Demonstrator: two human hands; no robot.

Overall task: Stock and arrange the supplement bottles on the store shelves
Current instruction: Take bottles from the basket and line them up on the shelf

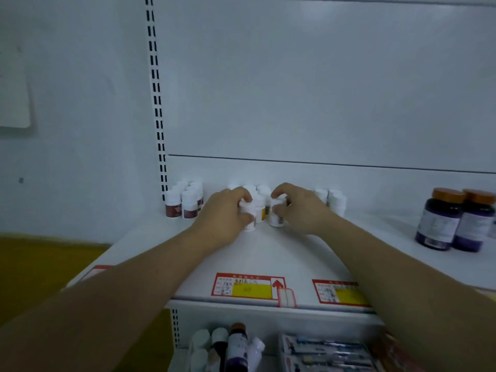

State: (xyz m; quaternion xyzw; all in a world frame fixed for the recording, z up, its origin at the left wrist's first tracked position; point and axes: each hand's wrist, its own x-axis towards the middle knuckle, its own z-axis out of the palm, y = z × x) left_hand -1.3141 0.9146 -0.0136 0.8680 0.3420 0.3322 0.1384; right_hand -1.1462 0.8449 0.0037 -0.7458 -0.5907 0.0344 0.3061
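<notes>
Left bottle [247, 208] and right bottle [276, 220], both small and white, stand upright on the shelf [268, 253], just in front of a cluster of white bottles [259, 193]. Left hand [228, 217] grasps the left bottle; right hand [298, 209] grasps the right bottle. Red-labelled bottles [185, 205] near on the left; purple bottles [456, 220] well apart on the right.

Dim, cool bluish cast, soft even light, faint shadows on the shelf [268, 253], overall soft focus, purple bottles [440, 221] at 3 o'clock smeared, wide-angle bowing of the front edge toward 6 o'clock.
</notes>
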